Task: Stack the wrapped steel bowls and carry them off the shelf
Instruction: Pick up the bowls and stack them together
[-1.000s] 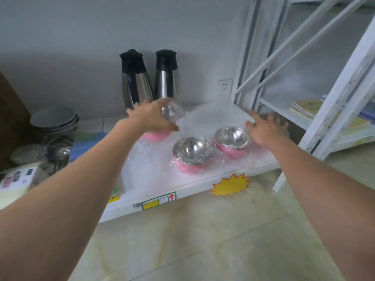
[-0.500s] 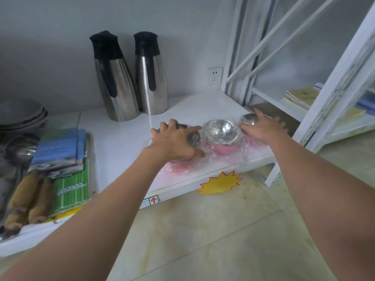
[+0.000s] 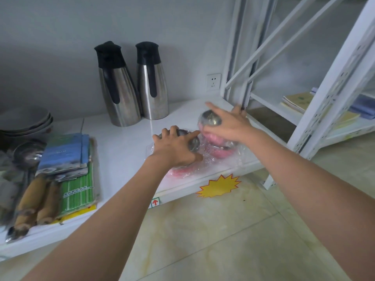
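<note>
White shelf [image 3: 125,142] runs low along a grey wall, with two steel jugs [image 3: 134,84] standing at the far side and packets [image 3: 69,159] lying at the left. Near its right end sit the wrapped bowls, steel inside and pink outside. The left hand [image 3: 176,151] lies spread over the near bowl [image 3: 182,159], fingers curled down around its rim, seemingly pinning it to the shelf. The right hand [image 3: 229,126] grips a tilted bowl [image 3: 211,122], lifted above a third bowl [image 3: 221,152] that sits just right of the near one.

The step in hand looks like nesting the lifted bowl into one below. To do it well, level the bowl first, mouth up, then lower it straight down so the bases seat squarely. Loose film could bunch between the bowls and leave the stack rocking, so press gently and check it sits flat. Holding the lower bowl steady should stop it sliding on the slick shelf.
</note>
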